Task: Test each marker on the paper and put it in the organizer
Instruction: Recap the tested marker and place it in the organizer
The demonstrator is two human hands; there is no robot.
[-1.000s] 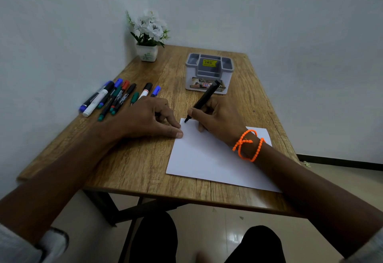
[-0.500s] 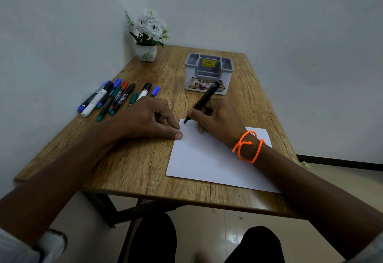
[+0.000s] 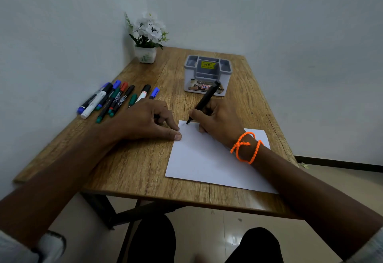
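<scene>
Black marker (image 3: 204, 103): the right hand (image 3: 219, 121) is pinching it in a writing grip, tilted, its tip touching the far left corner of the paper (image 3: 209, 159); any mark under the tip is too faint to make out.
Right hand: it is resting on the paper, its fingertips hidden behind the knuckles; an orange bead bracelet (image 3: 246, 147) is circling the wrist.
Left hand (image 3: 143, 122): it is lying left of the right hand, fingers relaxed, thumb and forefinger pressing the paper's left edge.
Other markers (image 3: 116, 99): they are lying in a row beyond the left hand, which is covering the near ends of three.
Organizer (image 3: 207, 75): it is standing just beyond the right hand, the marker's cap end overlapping its front label; its compartment floors are hidden.
Flower pot (image 3: 145, 54): it is sitting in the far left corner of the table (image 3: 132, 169).
</scene>
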